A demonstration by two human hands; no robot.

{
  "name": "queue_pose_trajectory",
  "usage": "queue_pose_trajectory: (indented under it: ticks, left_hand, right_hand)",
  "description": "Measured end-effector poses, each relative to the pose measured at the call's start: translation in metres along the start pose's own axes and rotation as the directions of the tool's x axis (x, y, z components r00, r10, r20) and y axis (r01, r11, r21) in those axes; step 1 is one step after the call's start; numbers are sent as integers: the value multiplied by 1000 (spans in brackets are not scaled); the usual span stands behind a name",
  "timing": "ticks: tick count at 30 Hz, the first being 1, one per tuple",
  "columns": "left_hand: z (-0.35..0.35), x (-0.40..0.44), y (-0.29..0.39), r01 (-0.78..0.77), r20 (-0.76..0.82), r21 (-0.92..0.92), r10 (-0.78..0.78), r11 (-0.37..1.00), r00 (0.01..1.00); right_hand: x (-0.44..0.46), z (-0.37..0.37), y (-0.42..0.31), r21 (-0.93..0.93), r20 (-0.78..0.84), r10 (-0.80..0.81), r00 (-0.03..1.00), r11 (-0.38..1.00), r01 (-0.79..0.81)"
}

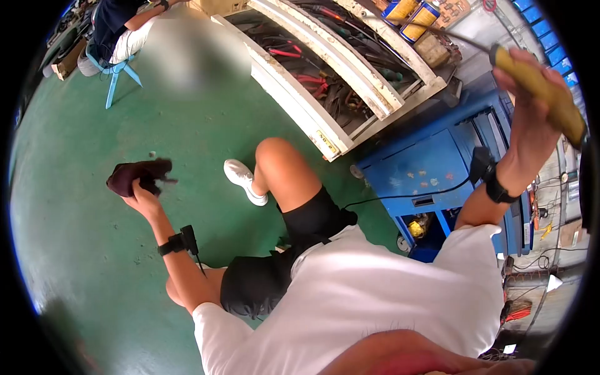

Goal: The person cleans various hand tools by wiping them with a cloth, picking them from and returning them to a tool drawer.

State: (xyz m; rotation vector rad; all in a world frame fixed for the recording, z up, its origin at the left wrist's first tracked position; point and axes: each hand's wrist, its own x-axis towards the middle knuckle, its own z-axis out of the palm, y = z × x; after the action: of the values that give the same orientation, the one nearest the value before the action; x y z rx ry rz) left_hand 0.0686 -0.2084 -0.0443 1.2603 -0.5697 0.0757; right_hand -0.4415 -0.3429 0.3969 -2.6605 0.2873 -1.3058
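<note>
Left hand point(142, 198): gripping dark cloth point(136, 174); green floor point(75, 231) all round. Right hand point(531, 117): clasping yellow-handled tool point(539, 86), right of drawers point(306, 117); tool tip indistinct.

We take the blue cabinet point(387, 169) as our landmark. Just beyond its upper left edge we find open white drawers point(294, 103) holding jumbled hand tools point(344, 103), with red-handled pliers point(309, 79) among them. Above it we note yellow-and-blue cans point(422, 22); to its upper right, blue bins point(550, 44). Its lower compartment contains a yellow object point(416, 227). Well apart to its left, on the green floor point(194, 125), we observe a person point(115, 22) seated on a light-blue stool point(112, 87).
</note>
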Motion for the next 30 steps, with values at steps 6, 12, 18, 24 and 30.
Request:
queue_pose_trajectory:
  ticks: [6,12,18,24,30]
  left_hand:
    - [30,-7,15,149,-106,22,-145,989,984]
    - [38,-12,9,135,-41,-114,-140,984,989]
    - [49,-2,44,158,-302,-2,-151,987,941]
    - [52,-2,34,174,-254,-56,-182,983,950]
    - [46,5,25,133,-157,-112,-149,985,976]
  right_hand:
    - [43,16,46,-309,60,267,962,921,-237]
    - [62,61,76,-367,105,552,827,795,-484]
    - [48,90,124,-751,379,580,721,648,-126]
    - [38,113,206,-660,520,452,725,751,4]
    - [9,115,341,-670,565,409,716,734,109]
